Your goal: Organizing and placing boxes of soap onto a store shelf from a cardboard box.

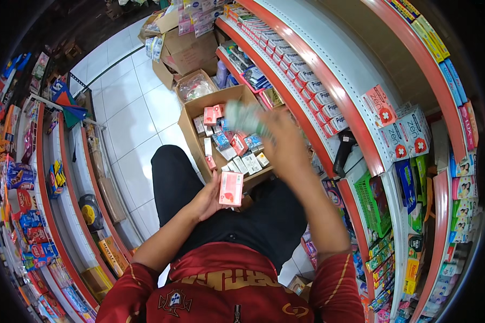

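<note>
My left hand [207, 198] holds a pink soap carton [231, 188] just above my lap. My right hand [285, 139] is raised over an open cardboard box [192, 139] and grips a green-and-white package [245, 116], which is blurred. The cardboard box stands on the floor between my knees. Inside it lie several small cartons, among them a pink carton [211, 116] near the far left, a red-and-white carton [239, 144] in the middle and white cartons [248, 163] along the near side. My right hand and its package hide part of the box.
Red-edged shelving rises on the right, with a row of Pepsodent cartons [307, 75] and stacked Zen soap packs [404, 133]. A black handheld scanner [342, 153] rests near a green basket [372, 206]. Beyond stands a larger cardboard box [192, 52]. More shelves [66, 169] line the left.
</note>
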Action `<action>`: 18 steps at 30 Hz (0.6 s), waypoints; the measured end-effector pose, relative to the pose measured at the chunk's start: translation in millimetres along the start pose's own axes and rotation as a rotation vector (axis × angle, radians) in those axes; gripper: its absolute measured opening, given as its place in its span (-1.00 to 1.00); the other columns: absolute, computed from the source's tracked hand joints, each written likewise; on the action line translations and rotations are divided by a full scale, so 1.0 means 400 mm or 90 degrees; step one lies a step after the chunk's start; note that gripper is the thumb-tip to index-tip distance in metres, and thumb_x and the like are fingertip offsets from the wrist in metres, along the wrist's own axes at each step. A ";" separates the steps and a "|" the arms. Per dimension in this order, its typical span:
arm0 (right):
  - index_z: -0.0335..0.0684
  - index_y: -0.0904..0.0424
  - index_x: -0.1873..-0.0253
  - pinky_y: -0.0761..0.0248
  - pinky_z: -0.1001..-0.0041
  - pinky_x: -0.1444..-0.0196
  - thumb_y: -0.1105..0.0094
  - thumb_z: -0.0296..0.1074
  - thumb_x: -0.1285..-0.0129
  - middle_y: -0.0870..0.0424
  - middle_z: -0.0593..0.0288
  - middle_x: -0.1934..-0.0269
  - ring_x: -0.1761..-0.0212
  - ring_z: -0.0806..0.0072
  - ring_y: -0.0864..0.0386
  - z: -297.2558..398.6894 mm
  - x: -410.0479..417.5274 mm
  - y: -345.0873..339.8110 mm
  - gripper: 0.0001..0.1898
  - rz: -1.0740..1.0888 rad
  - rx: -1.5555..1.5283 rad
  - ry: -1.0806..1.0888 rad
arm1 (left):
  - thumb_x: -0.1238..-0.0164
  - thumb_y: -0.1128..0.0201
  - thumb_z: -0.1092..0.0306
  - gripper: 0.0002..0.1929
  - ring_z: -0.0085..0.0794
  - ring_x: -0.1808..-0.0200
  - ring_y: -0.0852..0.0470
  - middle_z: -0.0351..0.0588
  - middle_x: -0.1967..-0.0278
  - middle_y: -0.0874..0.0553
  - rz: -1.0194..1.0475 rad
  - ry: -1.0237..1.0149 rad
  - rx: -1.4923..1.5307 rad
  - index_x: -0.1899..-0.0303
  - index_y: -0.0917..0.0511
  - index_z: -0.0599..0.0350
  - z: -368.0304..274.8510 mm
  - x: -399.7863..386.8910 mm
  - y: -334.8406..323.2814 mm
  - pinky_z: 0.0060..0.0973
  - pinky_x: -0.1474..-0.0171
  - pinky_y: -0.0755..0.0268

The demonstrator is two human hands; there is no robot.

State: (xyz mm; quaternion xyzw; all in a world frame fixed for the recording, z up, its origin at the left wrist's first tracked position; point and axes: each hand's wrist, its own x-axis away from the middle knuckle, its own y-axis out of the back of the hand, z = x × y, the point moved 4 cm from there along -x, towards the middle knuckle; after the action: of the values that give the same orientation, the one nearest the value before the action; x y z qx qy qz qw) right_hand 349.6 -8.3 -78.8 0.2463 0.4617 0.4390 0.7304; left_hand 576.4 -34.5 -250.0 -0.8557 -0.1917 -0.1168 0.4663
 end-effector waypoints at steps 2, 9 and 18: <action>-0.08 -0.64 -0.43 -0.53 0.05 -0.28 -0.35 -0.53 -0.28 -0.62 -0.12 -0.30 -0.22 -0.09 -0.64 0.052 0.124 -0.086 -0.42 0.061 -0.065 -0.043 | -0.49 0.24 -0.67 0.02 -0.07 -0.43 -0.63 0.03 -0.51 -0.52 0.010 -0.006 -0.042 -0.62 -0.25 0.03 -0.004 -0.008 -0.017 0.03 -0.44 -0.50; -0.17 -0.66 -0.35 -0.44 0.08 -0.21 -0.33 -0.46 -0.24 -0.62 0.04 -0.28 -0.23 0.00 -0.57 0.155 0.304 -0.155 -0.47 0.109 0.018 -0.094 | -0.37 0.24 -0.76 0.05 -0.16 -0.39 -0.65 -0.01 -0.36 -0.66 -0.020 -0.004 0.051 -0.52 -0.42 -0.02 -0.022 -0.042 -0.025 0.07 -0.45 -0.48; -0.33 -0.60 -0.35 -0.54 0.10 -0.26 -0.33 -0.39 -0.35 -0.70 -0.14 -0.18 -0.19 -0.09 -0.70 0.161 0.375 -0.012 -0.52 0.021 -0.258 -0.281 | -0.51 -0.37 -0.19 -0.34 -0.23 -0.02 -0.81 -0.05 -0.10 -0.73 -0.119 -0.035 0.007 -0.43 -0.43 -0.03 0.012 -0.084 0.053 -0.18 -0.04 -0.77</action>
State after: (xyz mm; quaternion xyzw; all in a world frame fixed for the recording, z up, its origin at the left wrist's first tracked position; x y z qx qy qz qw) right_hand 437.3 122.6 -122.3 0.1922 0.1909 0.4700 0.8401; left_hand 555.4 -48.4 -281.4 -0.8345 -0.2837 -0.1353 0.4526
